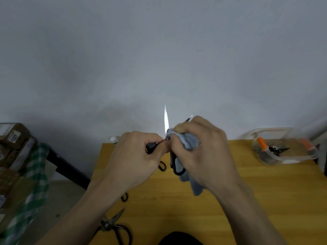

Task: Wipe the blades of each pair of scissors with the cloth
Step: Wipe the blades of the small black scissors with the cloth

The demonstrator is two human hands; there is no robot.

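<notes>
A box label reads "6023". Left hand grips scissors; right hand clutches cloth.

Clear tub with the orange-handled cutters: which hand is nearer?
Right. The right hand, gripping the cloth, is mid-table, left of the clear tub at the far right edge. The left hand is farther left, holding the scissors.
</notes>
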